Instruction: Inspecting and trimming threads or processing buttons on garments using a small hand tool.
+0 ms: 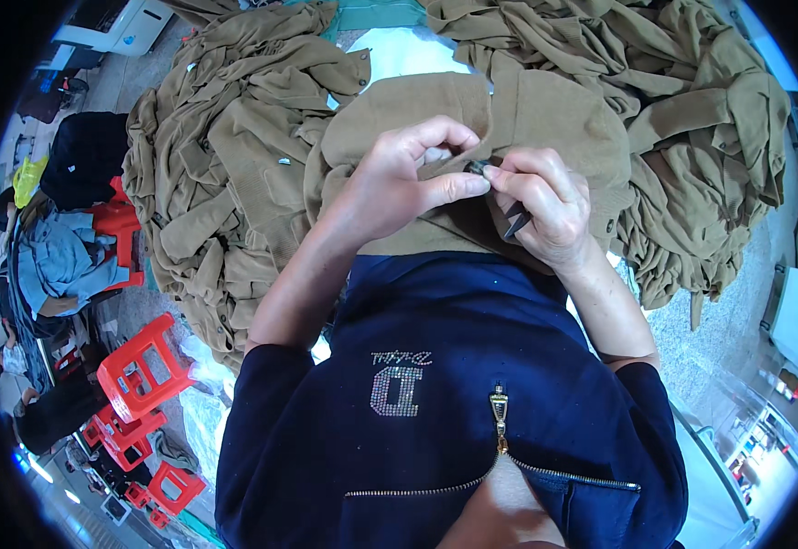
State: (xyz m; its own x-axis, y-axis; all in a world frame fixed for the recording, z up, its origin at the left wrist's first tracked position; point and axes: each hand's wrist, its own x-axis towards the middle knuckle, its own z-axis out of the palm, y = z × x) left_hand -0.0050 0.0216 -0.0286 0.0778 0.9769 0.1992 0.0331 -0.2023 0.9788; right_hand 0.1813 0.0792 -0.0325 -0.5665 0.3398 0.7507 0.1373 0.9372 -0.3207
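A khaki-brown garment [545, 119] lies spread in front of me over my dark blue top. My left hand [399, 178] pinches a fold of the garment's front edge between thumb and fingers. My right hand [545, 197] meets it fingertip to fingertip at a small dark button-like spot [477, 167] on the fabric. A small dark tool [516, 222] sticks out under the right hand's fingers, gripped in that hand. Whether the tool's tip touches the cloth is hidden by the fingers.
Heaps of the same khaki garments [234, 156] cover the table to the left, and more khaki garments [710, 119] are piled at the back and right. Red plastic stools [138, 366] stand on the floor at lower left. A seated person in blue [60, 265] is at the far left.
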